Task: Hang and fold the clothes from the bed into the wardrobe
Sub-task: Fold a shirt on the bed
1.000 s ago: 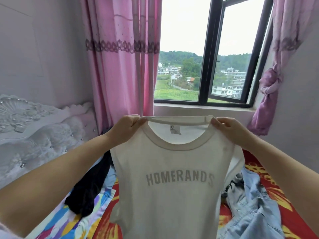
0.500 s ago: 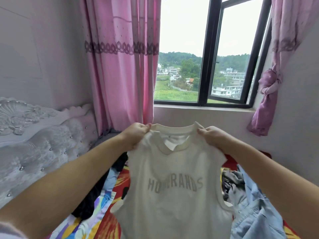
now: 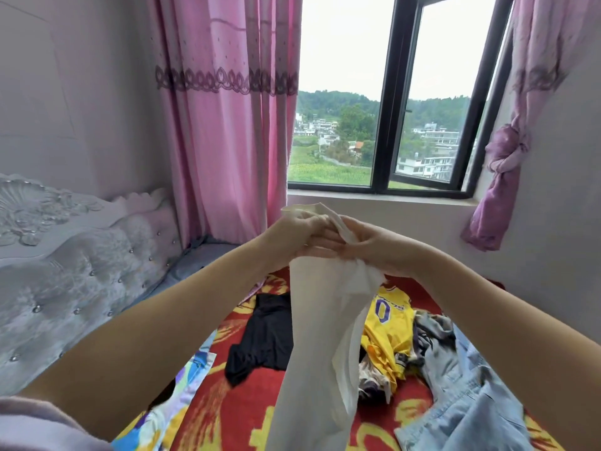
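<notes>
Both hands, left hand (image 3: 294, 227) and right hand (image 3: 367, 244), are pinching the cream cotton T-shirt (image 3: 312, 346) halved lengthwise; fingers should be keeping shoulder seams aligned.

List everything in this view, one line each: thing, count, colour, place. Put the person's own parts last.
white T-shirt: 1, white, hanging folded lengthwise from both hands above the bed
black garment: 1, black, lying on the bed left of the T-shirt
yellow jersey: 1, yellow with purple number, on the bed right of the T-shirt
denim garment: 1, light blue, on the bed at right
bed cover: 1, red with yellow pattern
headboard: 1, silver-grey, tufted, left
curtains: 2, pink; left hangs loose, right is knotted
window: 1, black frame, centre
left hand: 1, grips the T-shirt's top
right hand: 1, grips the T-shirt's top
</notes>
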Demonstrator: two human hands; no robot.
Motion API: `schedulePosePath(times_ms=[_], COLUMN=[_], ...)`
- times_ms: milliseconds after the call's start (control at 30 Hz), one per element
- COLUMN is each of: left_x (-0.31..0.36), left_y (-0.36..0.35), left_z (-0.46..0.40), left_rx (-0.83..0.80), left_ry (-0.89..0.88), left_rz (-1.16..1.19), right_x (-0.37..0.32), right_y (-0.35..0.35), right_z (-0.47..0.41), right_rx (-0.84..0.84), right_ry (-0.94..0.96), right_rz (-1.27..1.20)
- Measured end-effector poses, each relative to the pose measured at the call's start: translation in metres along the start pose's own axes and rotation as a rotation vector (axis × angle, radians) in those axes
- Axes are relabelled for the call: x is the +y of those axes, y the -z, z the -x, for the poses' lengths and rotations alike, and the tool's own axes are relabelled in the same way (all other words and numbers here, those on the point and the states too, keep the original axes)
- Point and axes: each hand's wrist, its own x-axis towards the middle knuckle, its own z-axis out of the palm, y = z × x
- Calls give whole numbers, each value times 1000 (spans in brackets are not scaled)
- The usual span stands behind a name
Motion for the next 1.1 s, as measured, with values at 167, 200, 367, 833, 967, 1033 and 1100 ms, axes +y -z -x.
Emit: schedulePosePath(times_ms=[167, 200, 367, 833, 967, 1033, 1100], left_x=[-8, -6, 0, -35, -49, -48, -41], left_y=[20, 25, 46, 94, 137, 161, 183], left_z=[-3, -4, -10, -32, -55, -66, -70], left_rx=[25, -52, -274, -212, -4, 100, 179], left_ry=[-474, -372, -143, 2, -3, -22, -65], left_rz=[-817, -798, -556, -511, -808, -931, -1033], right_x=[-16, -20, -27, 47, 57, 56, 49], right_y=[7, 9, 16, 14, -1, -8, -14], right_z=[6, 8, 18, -19, -89, -123, -149], right_rx=[-16, -52, -96, 184, 243, 330, 420], right_ry=[-2, -11, -15, -102, -81, -50, 1], right_rz=[100, 161, 186, 703, 875, 847, 828])
